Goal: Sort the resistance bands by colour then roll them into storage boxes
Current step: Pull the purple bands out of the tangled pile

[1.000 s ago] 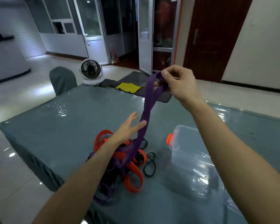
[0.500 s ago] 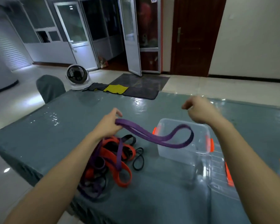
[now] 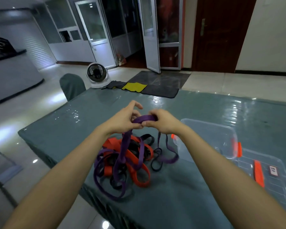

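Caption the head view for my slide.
Left hand and right hand grip a purple band above the tangled band pile, beside a clear storage box.

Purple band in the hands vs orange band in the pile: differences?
The purple band is gripped by the left hand and right hand; the orange band is untouched. The purple band is raised, strands drooping; the orange band lies tangled on the table. Both are flat straps.

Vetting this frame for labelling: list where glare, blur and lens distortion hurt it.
All in the head view: glare streaks the glossy table cover and the floor tiles; motion blur smears the hanging loop of the purple resistance band beside the clear storage box; wide-angle distortion tilts and bows the white door frames; the lighting is dim and bluish.
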A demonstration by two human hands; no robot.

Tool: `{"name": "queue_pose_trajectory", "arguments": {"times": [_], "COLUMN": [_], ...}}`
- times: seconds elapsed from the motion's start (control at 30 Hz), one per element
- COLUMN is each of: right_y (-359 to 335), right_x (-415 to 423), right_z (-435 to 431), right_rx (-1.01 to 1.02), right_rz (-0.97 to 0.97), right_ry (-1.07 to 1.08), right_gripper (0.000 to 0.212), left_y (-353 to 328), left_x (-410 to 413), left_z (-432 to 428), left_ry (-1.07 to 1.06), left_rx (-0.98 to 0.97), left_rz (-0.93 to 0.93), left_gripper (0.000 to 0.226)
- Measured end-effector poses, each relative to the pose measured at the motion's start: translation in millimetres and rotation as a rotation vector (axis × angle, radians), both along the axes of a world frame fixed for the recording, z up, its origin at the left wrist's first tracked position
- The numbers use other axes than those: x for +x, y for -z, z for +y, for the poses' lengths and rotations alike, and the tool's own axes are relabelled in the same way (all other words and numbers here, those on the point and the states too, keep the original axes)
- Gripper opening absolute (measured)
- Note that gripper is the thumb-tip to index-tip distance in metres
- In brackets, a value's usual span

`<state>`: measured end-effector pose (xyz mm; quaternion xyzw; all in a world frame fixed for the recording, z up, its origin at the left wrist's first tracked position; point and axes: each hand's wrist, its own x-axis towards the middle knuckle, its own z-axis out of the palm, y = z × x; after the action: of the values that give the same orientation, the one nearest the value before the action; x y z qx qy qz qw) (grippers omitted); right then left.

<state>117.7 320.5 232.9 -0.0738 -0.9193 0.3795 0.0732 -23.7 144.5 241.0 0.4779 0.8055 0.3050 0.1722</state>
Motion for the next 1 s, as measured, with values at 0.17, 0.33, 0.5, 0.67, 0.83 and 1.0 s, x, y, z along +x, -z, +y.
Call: {"name": "queue_pose_trajectory", "arguments": {"times": [0.17,0.33,0.5,0.67,0.83,1.0], "right_y": [-28.3,-48.2,-51.7,-50.4,-56.5,-56.4], "right_x": [5.7,16.3,9.9,-6.6,-6.7,10.0], "right_z": [11.2,36.9,37.1,26.1,15.0,20.6], "right_rx": [-0.236,-0.190,-0.231,-0.361,-0.378,-0.311], "right_rz": [0.080,0.136,-0.058,-0.007,0.092,0.177], "right_ry": [0.021,0.142,0.124,0.087,0.125,0.316], "right_gripper": [0.024,0.036,0.067,0.033,0.018,0.012], "left_y": [94.6,89.2,-27.5,-100.9,-120.2,-117.5], "left_x": [4.0,-36.1,-84.1,-91.3,-85.9,-96.5], "left_z": [-27.1,-36.8,-15.2,-8.3,-6.0,-6.4], "left_ry": [-0.016,-0.208,-0.238,-0.090,0.028,0.055], "left_rx": [-0.130,-0.027,0.327,0.381,0.327,0.350], "left_rz": [-0.165,-0.184,-0.046,0.144,0.260,0.191], "left_gripper": [0.028,0.028,0.024,0.031,0.021,0.029]}}
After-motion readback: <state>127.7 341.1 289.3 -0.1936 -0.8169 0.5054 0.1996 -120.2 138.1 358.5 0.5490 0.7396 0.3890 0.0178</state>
